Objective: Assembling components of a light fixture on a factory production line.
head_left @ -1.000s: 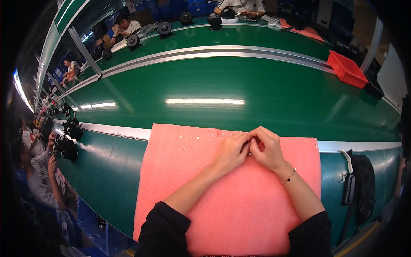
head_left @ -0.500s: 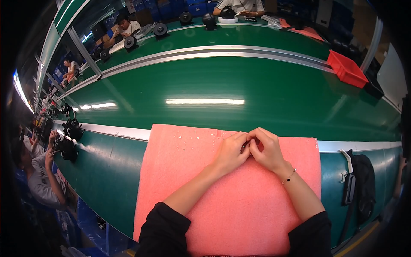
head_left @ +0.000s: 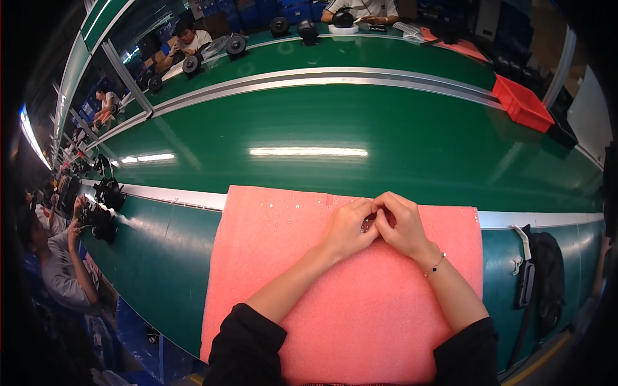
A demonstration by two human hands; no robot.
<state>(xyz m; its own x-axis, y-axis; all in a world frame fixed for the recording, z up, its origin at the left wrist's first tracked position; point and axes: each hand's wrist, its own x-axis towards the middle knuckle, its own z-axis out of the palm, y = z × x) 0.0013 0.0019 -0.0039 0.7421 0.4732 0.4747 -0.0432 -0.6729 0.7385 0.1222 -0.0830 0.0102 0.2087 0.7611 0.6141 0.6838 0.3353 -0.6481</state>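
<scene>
The pink sheet [head_left: 367, 309] looks matt, the green belt [head_left: 309, 122] glossy

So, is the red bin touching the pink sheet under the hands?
Apart. The head view shows a broad stretch of green surface between the red bin and the pink sheet.

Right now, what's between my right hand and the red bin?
The head view shows a little pink mat, then green surface, between your right hand and the red bin.

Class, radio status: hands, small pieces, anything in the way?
Left hand and right hand together; grip hidden. Shiny pieces scattered on mat, toward far edge. Hands block view of anything held.
</scene>
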